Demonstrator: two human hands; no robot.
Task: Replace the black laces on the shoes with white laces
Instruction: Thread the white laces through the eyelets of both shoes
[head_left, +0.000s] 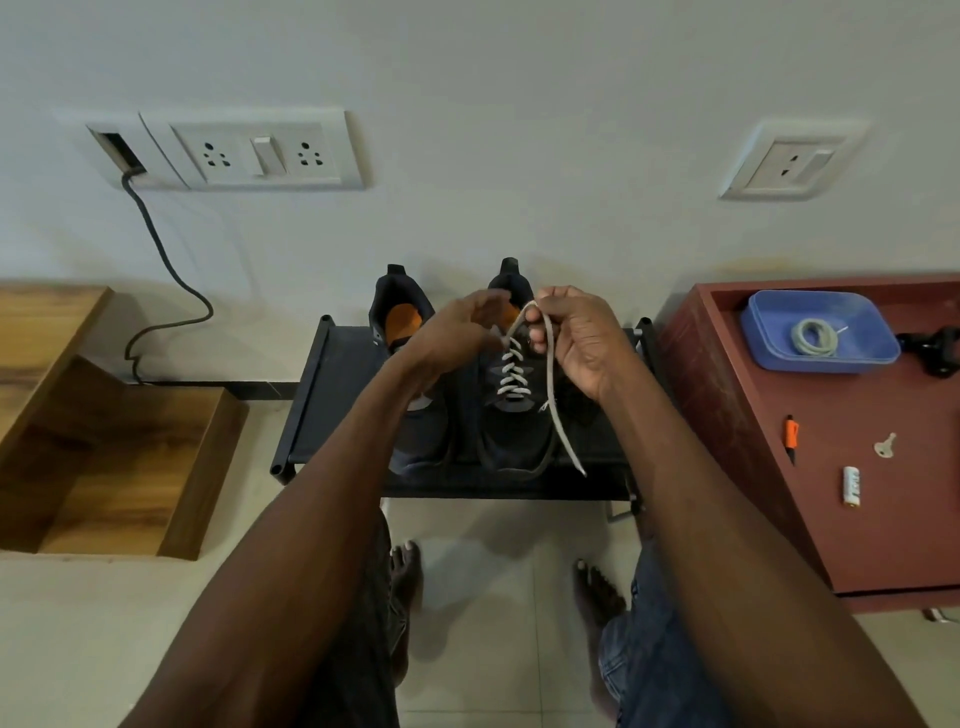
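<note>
- 2 dark fabric shoes stand side by side, toes toward the near side, on a low black fabric-topped rack (332, 395) against the far wall.
- The right dark shoe (514, 431) carries a white woven lace (513, 371) criss-crossed through its eyelets up to the top rows.
- The right hand (582, 343) is raised over that shoe's collar, fingers curled round 1 end of the white lace; the free tail drops from the fist, runs down the shoe's right side and ends near the rack's near edge.
- The left hand (457, 332) sits just left of the right hand, over the top eyelets, fingertips bent toward the other lace end; whether it actually pinches the lace cannot be told, as the fingers hide the contact.
- The left dark shoe (410, 364), with an orange insole showing, is partly covered by the left forearm; its lacing is hidden.
- To the right stands a reddish-brown wooden cabinet (769, 519). On its top a blue plastic tray (769, 338) holds a coiled pale lace (814, 338).
- Nearer on the cabinet lie an orange-and-black pen (791, 436), a small metal key (884, 446) and a white battery (851, 486).
- A brown wooden stepped unit (104, 441) sits at the left.
</note>
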